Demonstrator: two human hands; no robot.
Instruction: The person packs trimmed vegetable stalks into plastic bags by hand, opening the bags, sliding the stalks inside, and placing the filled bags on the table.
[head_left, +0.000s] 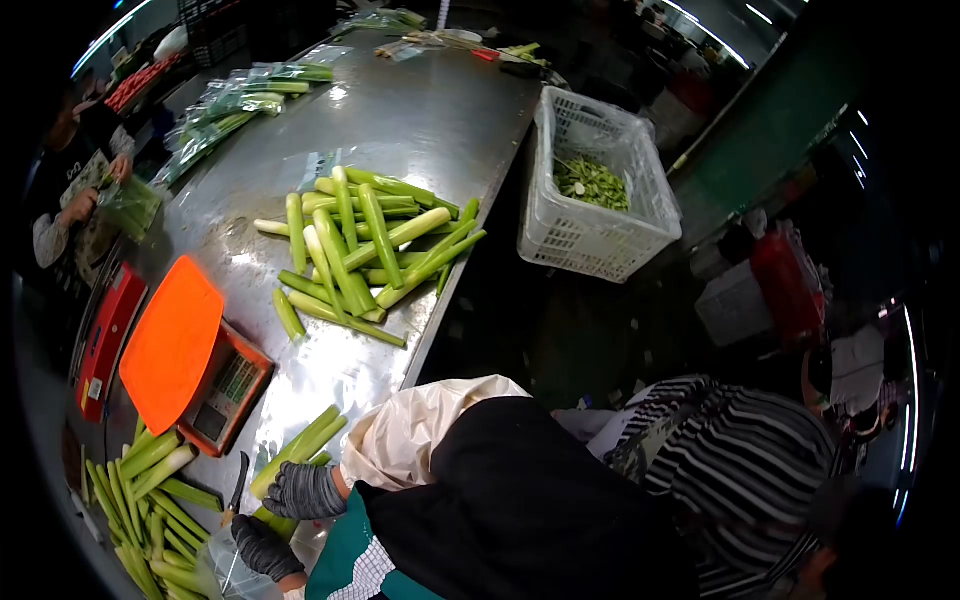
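Observation:
My right hand (305, 490), in a grey glove, is closed over a bundle of thick green celery stalks (300, 445) at the table's near edge. Just below it, my left hand (262, 548), also gloved, has its fingers curled at a clear plastic bag (222, 568); its grip is partly hidden. More of the bundle's green shows between the two hands. A knife with a dark curved blade (239, 482) lies beside them. To the left is a heap of loose celery (150, 490).
An orange-topped scale (175, 340) stands beyond my hands, near a red device (110, 340). More celery (370, 240) is piled on the metal table (420, 120), with bagged bundles (240, 105) behind. Across stands a co-worker (85, 200). A white crate (590, 240) holds green trimmings.

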